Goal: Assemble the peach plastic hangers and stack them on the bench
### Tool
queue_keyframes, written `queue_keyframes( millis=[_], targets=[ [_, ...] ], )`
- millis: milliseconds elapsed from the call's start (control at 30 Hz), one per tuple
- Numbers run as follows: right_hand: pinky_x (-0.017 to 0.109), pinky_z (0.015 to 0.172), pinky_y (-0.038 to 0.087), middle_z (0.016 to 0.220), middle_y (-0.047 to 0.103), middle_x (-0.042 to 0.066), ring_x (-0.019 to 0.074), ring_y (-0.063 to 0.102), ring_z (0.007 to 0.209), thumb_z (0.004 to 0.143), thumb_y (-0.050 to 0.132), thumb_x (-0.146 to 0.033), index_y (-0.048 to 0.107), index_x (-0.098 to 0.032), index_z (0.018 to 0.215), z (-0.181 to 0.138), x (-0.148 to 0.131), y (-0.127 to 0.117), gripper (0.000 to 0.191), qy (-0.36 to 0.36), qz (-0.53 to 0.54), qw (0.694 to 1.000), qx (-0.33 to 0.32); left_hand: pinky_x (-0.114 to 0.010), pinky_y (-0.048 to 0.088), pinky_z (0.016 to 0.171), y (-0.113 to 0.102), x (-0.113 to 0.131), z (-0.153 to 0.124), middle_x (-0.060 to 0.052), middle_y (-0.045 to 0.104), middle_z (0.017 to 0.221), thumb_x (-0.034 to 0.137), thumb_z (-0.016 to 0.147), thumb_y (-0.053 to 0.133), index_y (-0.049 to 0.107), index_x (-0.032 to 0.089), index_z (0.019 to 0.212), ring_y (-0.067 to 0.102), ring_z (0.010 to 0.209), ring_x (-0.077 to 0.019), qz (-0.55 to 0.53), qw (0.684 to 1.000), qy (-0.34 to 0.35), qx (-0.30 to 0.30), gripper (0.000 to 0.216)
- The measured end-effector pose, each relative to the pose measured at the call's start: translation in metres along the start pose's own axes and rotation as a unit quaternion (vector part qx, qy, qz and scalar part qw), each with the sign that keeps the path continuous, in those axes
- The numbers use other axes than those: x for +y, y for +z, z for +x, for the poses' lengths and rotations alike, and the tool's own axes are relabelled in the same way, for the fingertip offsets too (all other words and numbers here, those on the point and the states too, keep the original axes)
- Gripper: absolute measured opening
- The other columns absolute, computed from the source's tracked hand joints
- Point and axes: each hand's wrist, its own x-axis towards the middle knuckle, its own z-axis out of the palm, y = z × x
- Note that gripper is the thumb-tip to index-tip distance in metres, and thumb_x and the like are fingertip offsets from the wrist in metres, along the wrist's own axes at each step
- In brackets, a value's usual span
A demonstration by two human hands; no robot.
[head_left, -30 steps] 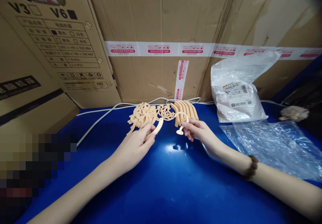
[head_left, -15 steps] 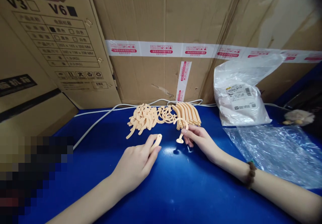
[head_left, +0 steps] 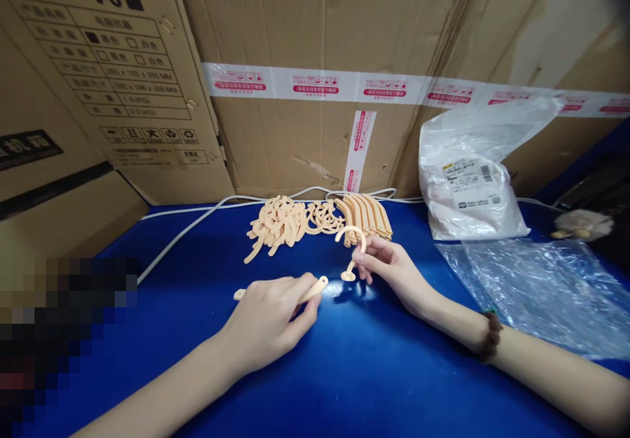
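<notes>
My left hand (head_left: 278, 316) is closed around a long beige plastic hanger arm (head_left: 315, 289). One end with a round hole sticks out past the fingertips, and the other end shows beyond the knuckles. Pinched between my right thumb and fingers, a beige hanger hook (head_left: 363, 238) stands upright, its curve at the top and its small flat base below. My right hand (head_left: 381, 259) is above the table, and the hook's base is a little apart from the left hand's piece. Behind lie a loose pile of hanger arms (head_left: 280, 221), several hooks (head_left: 325, 218) and a neat row of arms (head_left: 367, 213).
The blue table (head_left: 315, 385) ends at a cardboard wall (head_left: 285, 142), with a large printed carton (head_left: 162, 169) at left. A white cable (head_left: 189, 228) runs behind the piles. At right are a white plastic bag (head_left: 467, 192) and a clear plastic sheet (head_left: 536, 293).
My left hand has turned the hanger arm to lie more sideways, so its far end now shows. My right hand still holds the hook almost in place. The view has tipped slightly.
</notes>
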Motion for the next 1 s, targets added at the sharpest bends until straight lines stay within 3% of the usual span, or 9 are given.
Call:
queue_keyframes(
  millis=[300, 433, 600, 733, 1000],
  targets=[
    [0.022, 0.052, 0.043, 0.067, 0.061, -0.004, 0.0073, 0.052, 0.052, 0.073, 0.076, -0.036, 0.054, -0.019, 0.087, 0.0024, 0.0028, -0.0028, 0.03, 0.035, 0.046, 0.998, -0.029, -0.026, 0.023, 0.049, 0.0052, -0.0008, -0.0011, 0.004, 0.044, 0.055, 0.022, 0.089, 0.04, 0.037, 0.02, 0.065, 0.041, 0.049, -0.0114, 0.023, 0.999, 0.035, 0.029, 0.025],
    [0.023, 0.053, 0.044, 0.067, 0.064, -0.004, 0.0076, 0.053, 0.051, 0.073, 0.076, -0.035, 0.052, -0.02, 0.087, 0.0032, 0.0041, -0.0038, 0.032, 0.039, 0.055, 0.997, -0.04, -0.027, 0.025, 0.049, 0.0054, 0.0016, -0.001, 0.004, 0.048, 0.057, 0.022, 0.09, 0.038, 0.041, 0.02, 0.067, 0.043, 0.05, -0.0121, 0.019, 0.998, 0.044, 0.029, 0.023],
    [0.024, 0.052, 0.045, 0.074, 0.07, -0.001, 0.0087, 0.055, 0.051, 0.073, 0.076, -0.035, 0.05, -0.02, 0.09, 0.0025, 0.0049, -0.003, 0.035, 0.039, 0.049, 0.997, -0.051, -0.027, 0.035, 0.053, 0.0017, 0.006, -0.0008, 0.001, 0.063, 0.07, 0.022, 0.092, 0.034, 0.054, 0.021, 0.091, 0.054, 0.057, -0.0138, -0.005, 0.998, 0.057, 0.015, 0.02],
    [0.024, 0.052, 0.044, 0.075, 0.071, 0.0, 0.0086, 0.056, 0.051, 0.074, 0.076, -0.034, 0.05, -0.02, 0.09, 0.0017, 0.0035, -0.0023, 0.034, 0.041, 0.046, 0.997, -0.056, -0.027, 0.042, 0.06, 0.0012, 0.0064, -0.002, -0.001, 0.07, 0.089, 0.021, 0.094, 0.035, 0.051, 0.022, 0.112, 0.063, 0.071, -0.0157, -0.029, 0.997, 0.07, 0.009, 0.024],
    [0.022, 0.049, 0.04, 0.073, 0.07, -0.001, 0.0084, 0.056, 0.049, 0.073, 0.076, -0.033, 0.044, -0.021, 0.091, 0.0006, 0.0014, -0.0013, 0.038, 0.05, 0.048, 0.995, -0.074, -0.03, 0.045, 0.063, -0.0001, 0.0059, -0.0023, -0.004, 0.069, 0.091, 0.024, 0.098, 0.032, 0.052, 0.018, 0.114, 0.062, 0.077, -0.0187, 0.008, 0.996, 0.091, -0.014, 0.026]
  ],
)
